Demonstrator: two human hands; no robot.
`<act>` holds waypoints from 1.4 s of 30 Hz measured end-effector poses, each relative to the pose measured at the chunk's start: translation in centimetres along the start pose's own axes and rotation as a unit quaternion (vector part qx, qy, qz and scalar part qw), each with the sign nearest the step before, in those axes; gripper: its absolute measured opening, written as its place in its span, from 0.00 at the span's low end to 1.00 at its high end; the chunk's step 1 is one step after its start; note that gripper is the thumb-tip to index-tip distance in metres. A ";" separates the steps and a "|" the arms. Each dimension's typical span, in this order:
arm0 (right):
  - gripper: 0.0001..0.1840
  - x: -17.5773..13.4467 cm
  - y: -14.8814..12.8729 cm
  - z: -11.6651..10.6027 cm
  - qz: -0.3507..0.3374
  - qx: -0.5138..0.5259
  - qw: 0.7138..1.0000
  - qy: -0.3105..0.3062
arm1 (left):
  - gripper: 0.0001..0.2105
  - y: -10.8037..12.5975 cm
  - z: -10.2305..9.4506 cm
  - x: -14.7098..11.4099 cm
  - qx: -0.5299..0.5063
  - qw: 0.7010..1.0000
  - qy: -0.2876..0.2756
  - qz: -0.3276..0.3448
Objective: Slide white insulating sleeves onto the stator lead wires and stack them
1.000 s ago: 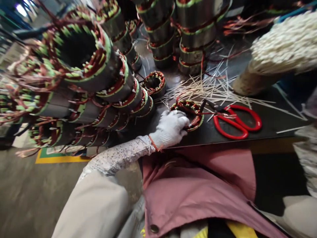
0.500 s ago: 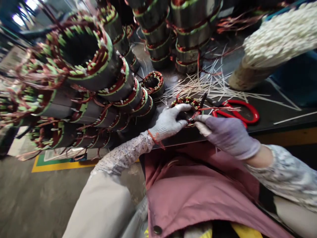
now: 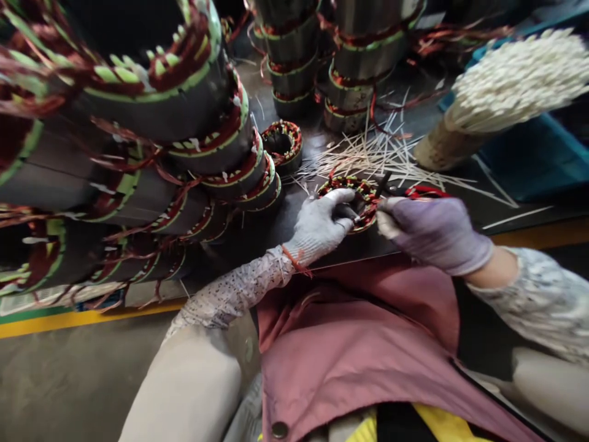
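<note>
A small motor stator (image 3: 352, 182), a ring with red copper windings and pale green slot liners, sits near the bench's front edge. My left hand (image 3: 322, 224), in a white knitted glove, grips its near left side, with thumb and fingers around the rim at the bore. Just right of the ring, my right hand (image 3: 430, 233), in a purple and white glove, is closed in a pinch. Whatever lies between its fingertips is too small to make out. Behind that hand are red-handled scissors (image 3: 426, 192), partly covered by it.
Stacked stators (image 3: 156, 123) rise close on my left, and more stacks (image 3: 354, 80) stand at the back. Another small stator (image 3: 283, 144) is beside them. Thin white sticks (image 3: 368, 156) lie scattered behind the work. At right, a bundle of white sticks (image 3: 519, 86) leans by a blue bin (image 3: 529, 159).
My right hand has drawn slightly right, away from the stator, and now covers more of the scissors. My left hand stays on the ring. The view has shifted, bringing the left stacks closer.
</note>
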State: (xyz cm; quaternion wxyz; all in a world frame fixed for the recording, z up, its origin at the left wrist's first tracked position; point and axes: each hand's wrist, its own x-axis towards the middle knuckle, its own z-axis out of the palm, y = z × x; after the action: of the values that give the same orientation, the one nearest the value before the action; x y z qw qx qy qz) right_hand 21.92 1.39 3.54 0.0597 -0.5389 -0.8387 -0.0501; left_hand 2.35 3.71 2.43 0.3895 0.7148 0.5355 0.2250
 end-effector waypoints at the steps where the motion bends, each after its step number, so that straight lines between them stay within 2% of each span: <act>1: 0.25 -0.5 0.2 0.1 0.008 0.009 1.000 0.028 | 0.25 0.0 0.0 0.0 -0.006 1.000 -0.001 -0.001; 4: 0.28 -1.8 0.6 0.7 0.010 0.054 0.995 0.078 | 0.24 0.2 -0.2 0.1 -0.025 1.000 -0.005 -0.008; 7: 0.30 -2.1 0.5 1.4 0.058 0.087 0.991 0.082 | 0.24 0.4 -0.2 0.3 -0.044 0.999 -0.014 -0.019; 9: 0.29 -1.5 0.2 1.6 0.087 0.098 0.991 0.038 | 0.25 0.4 0.0 0.4 -0.049 0.999 -0.010 -0.022; 12: 0.27 -0.2 -1.0 1.5 0.094 0.105 0.989 -0.051 | 0.25 0.2 0.3 0.4 -0.056 0.998 0.005 -0.025; 14: 0.25 0.5 -2.0 1.2 0.108 0.098 0.985 -0.088 | 0.25 0.0 0.4 0.3 -0.058 0.998 0.006 -0.022; 18: 0.24 1.2 -2.7 0.7 0.151 0.078 0.979 -0.112 | 0.25 -0.2 0.3 0.2 -0.062 0.998 0.000 -0.012; 22: 0.22 0.8 -1.3 0.6 0.237 0.032 0.964 -0.114 | 0.25 0.0 0.1 0.2 -0.070 0.997 -0.006 -0.019; 24: 0.21 0.0 -0.8 0.6 0.211 0.053 0.971 -0.097 | 0.25 0.2 0.0 0.1 -0.066 0.998 -0.011 -0.020; 27: 0.23 -0.9 -1.7 0.3 0.141 0.073 0.985 -0.064 | 0.26 0.4 -0.1 0.0 -0.054 0.998 -0.011 -0.027; 29: 0.25 -0.9 -2.9 -0.2 0.139 0.031 0.986 -0.088 | 0.26 0.5 -0.1 0.0 -0.054 0.998 -0.011 -0.031; 34: 0.27 0.9 -4.7 -2.4 0.091 -0.046 0.972 -0.210 | 0.25 0.3 0.0 0.0 -0.042 0.999 -0.012 -0.024; 38: 0.24 1.7 -3.8 -3.0 0.040 -0.050 0.971 -0.229 | 0.26 0.1 0.2 0.1 -0.060 0.998 -0.015 -0.023; 42: 0.25 1.7 -2.6 -3.2 0.024 -0.035 0.971 -0.233 | 0.25 0.3 0.0 0.0 -0.040 0.999 -0.019 -0.024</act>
State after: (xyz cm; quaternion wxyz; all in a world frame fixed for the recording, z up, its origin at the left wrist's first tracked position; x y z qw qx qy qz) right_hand 18.99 1.39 6.88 -0.1553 -0.5576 -0.8140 0.0494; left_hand 2.56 3.70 2.65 0.4332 0.6897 0.5357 0.2230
